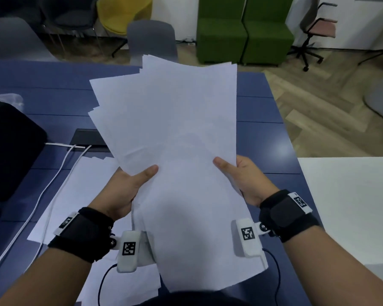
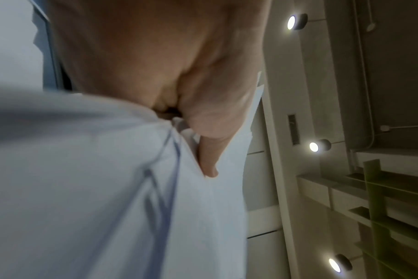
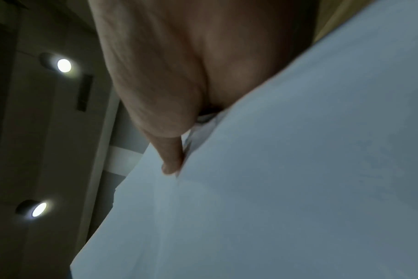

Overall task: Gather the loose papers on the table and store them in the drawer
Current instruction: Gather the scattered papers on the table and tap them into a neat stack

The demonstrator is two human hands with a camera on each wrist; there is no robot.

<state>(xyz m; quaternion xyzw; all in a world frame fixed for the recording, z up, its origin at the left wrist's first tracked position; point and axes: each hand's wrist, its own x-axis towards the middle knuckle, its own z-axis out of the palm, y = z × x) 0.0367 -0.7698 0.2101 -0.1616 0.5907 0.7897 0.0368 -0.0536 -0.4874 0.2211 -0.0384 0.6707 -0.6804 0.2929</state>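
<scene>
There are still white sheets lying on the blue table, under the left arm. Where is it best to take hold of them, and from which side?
Probably the near-left corner of the loose sheets, reached from the left: they lie flat on the table and that corner is uncovered. Both the left hand and right hand hold the stack.

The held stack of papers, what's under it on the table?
More loose white sheets lie on the blue table beneath the stack; how far they extend under it is covered.

A: What stands past the blue surface [image 1: 53,89]?
B: A grey chair [image 1: 152,40], a yellow chair [image 1: 124,14], two green armchairs [image 1: 244,29] and a pink-seated office chair [image 1: 318,29] on wood-patterned floor [image 1: 307,96].
A: And lighting?
B: Round ceiling lamps [image 2: 296,21], lit.
</scene>
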